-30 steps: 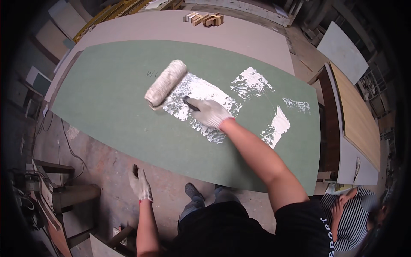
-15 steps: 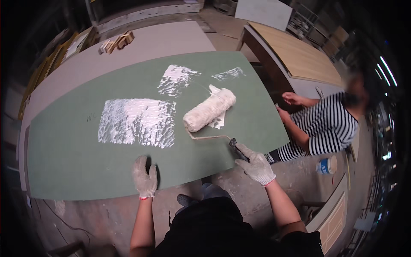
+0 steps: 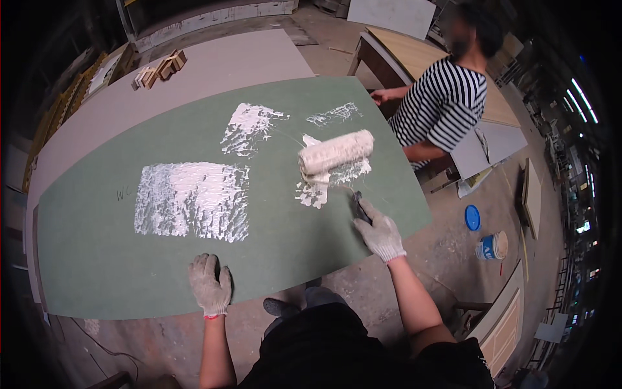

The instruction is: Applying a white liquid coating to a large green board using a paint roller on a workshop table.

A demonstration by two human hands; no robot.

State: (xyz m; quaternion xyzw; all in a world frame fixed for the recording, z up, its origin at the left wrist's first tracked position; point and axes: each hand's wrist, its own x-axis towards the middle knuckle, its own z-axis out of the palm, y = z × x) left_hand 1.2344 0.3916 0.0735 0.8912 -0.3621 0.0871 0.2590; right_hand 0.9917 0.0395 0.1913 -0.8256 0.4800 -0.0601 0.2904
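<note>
The gloved right hand [image 3: 381, 236] is closing its fingers round the dark handle [image 3: 359, 206] of a paint roller [image 3: 337, 152], whose fluffy sleeve is lying ahead of that hand and slightly to its left, over a white patch [image 3: 314, 194] on the green board [image 3: 291, 249]. The handle's reach is probably sparing the glove from the wet-looking coating. The gloved left hand [image 3: 210, 285] is holding nothing; palm down, it is extending its fingers, thumb apart, over the board's near edge, perhaps for balance, though whether it is pressing down I cannot tell. A broad white patch [image 3: 194, 201] is lying just ahead of the left hand, which is staying off it, presumably to avoid smearing. Well beyond both hands, wooden blocks [image 3: 161, 70] are sitting on a pale sheet [image 3: 259, 57], seemingly out of the roller's way. Beyond the right hand, a co-worker in a striped shirt [image 3: 453, 97] is standing by the board's end; right of that hand, a bucket [image 3: 491, 246] is standing on the floor near a blue lid [image 3: 472, 218].
</note>
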